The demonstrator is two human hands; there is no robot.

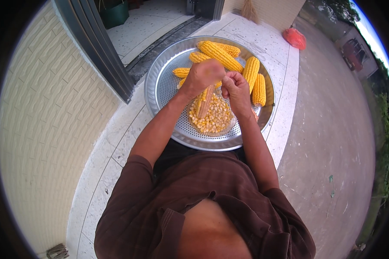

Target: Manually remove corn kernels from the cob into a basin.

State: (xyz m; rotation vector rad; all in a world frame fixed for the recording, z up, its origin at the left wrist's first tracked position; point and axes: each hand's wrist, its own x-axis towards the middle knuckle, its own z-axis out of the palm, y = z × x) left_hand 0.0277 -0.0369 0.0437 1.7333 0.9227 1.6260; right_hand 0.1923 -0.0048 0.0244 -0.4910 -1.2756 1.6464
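My left hand (206, 74) is closed around a corn cob (205, 105), partly stripped of its kernels, which points down toward me. My right hand (236, 85) is beside it, fingers curled and fingertips close to the left hand; whether it holds anything is hidden. Under the cob lies a heap of loose yellow and pale kernels (215, 116), within what looks like a shallow mesh-like round holder (210, 133). All this is in a large round metal pan (155, 94) with a perforated bottom. Several full corn ears (220, 55) lie along its far and right side.
A tiled wall (55, 94) and a dark door frame (97, 48) stand to the left. Beyond the doorway is a green container (114, 14). A straw broom (249, 12) leans at the back. A red plastic bag (294, 38) sits by the walkway's edge, beside the concrete yard (327, 129).
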